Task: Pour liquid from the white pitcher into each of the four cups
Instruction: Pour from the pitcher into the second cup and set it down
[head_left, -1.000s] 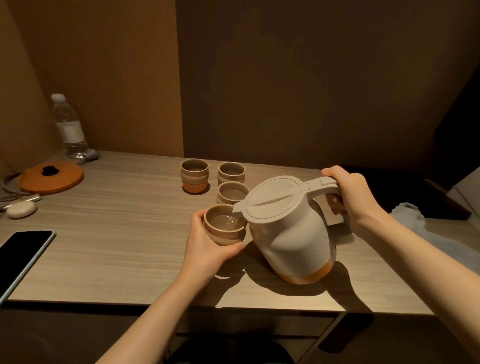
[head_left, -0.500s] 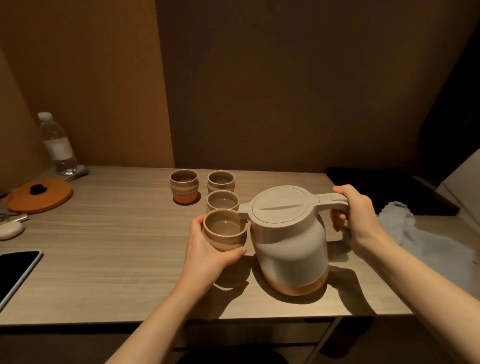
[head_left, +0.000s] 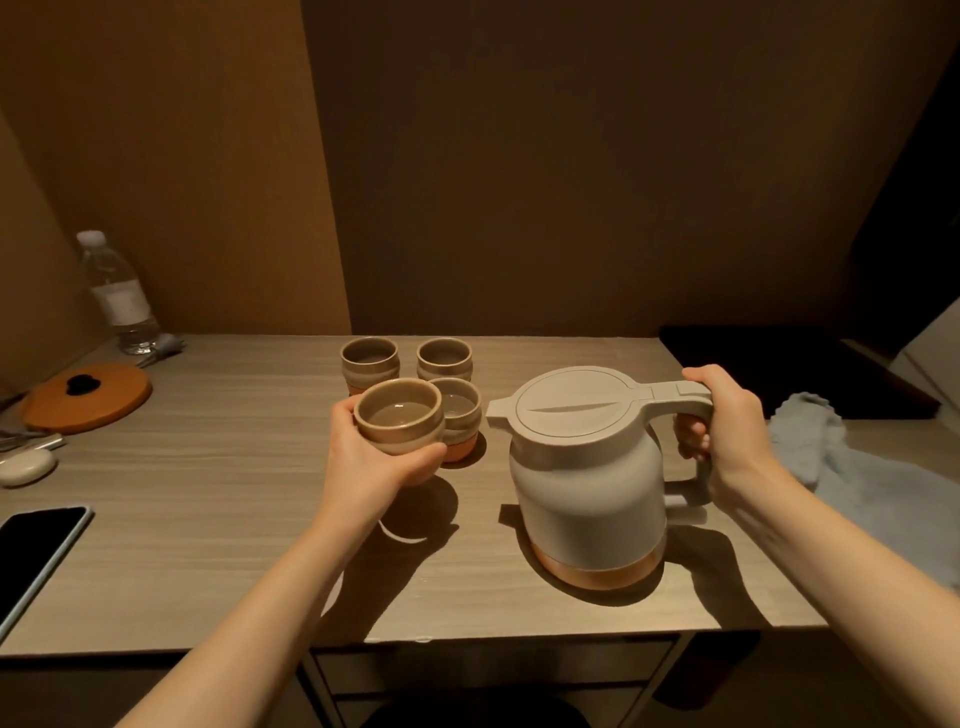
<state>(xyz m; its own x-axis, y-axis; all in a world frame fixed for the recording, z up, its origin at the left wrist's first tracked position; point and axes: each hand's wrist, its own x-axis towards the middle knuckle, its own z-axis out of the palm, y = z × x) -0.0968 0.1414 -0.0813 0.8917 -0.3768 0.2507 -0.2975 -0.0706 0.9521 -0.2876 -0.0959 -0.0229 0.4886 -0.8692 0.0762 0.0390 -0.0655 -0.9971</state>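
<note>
The white pitcher (head_left: 589, 475), lid closed and with a copper band at its base, stands upright on the wooden table (head_left: 208, 493). My right hand (head_left: 727, 421) grips its handle. My left hand (head_left: 369, 457) holds a beige cup (head_left: 400, 418) with liquid in it, lifted above the table, left of the pitcher's spout. Three more cups stand behind it: one (head_left: 460, 415) touching the held cup's right side, one at the back left (head_left: 370, 358) and one at the back right (head_left: 444, 358).
A water bottle (head_left: 117, 293) stands at the far left by the wall. An orange round lid (head_left: 85, 397), a small white case (head_left: 26, 467) and a phone (head_left: 36, 551) lie on the left. A light blue cloth (head_left: 841, 467) lies right of the pitcher.
The pitcher went from tilted over the held cup to upright on the table. My left hand has carried the cup away from the spout toward the other cups.
</note>
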